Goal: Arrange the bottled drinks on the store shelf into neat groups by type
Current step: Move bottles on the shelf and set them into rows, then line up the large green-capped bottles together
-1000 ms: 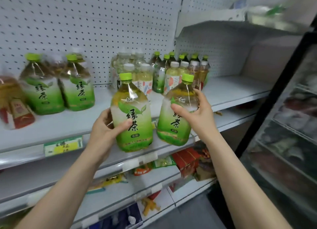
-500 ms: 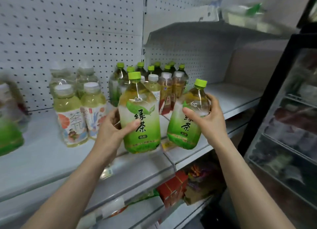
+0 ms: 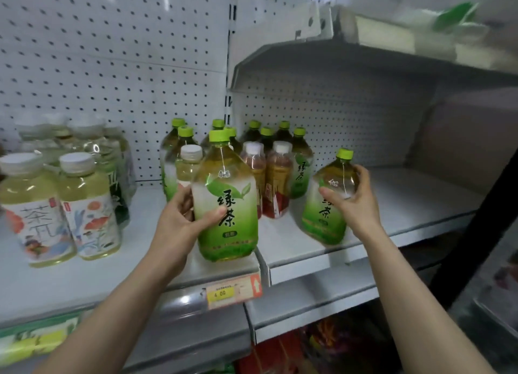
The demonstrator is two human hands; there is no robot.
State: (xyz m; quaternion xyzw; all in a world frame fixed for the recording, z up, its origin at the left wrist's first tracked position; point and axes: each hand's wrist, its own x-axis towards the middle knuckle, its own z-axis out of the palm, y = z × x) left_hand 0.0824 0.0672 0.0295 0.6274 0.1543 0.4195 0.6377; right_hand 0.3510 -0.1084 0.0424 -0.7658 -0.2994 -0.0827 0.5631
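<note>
Here, your left hand [image 3: 182, 219] curls round a large green tea bottle [image 3: 225, 205], upright at the front edge of the shelf [image 3: 294, 250], directly above the price tag [image 3: 232, 289]. Your right hand [image 3: 356, 202] grips a second green tea bottle [image 3: 328, 208] by its shoulder, tilted, up and right of the tag. Two red tea bottles [image 3: 276, 183] stand further back above the tag, and floral-labelled bottles [image 3: 89, 213] stand well left of it.

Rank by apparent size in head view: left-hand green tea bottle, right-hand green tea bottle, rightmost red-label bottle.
1. left-hand green tea bottle
2. right-hand green tea bottle, same type, probably only farther
3. rightmost red-label bottle, partly hidden
</note>
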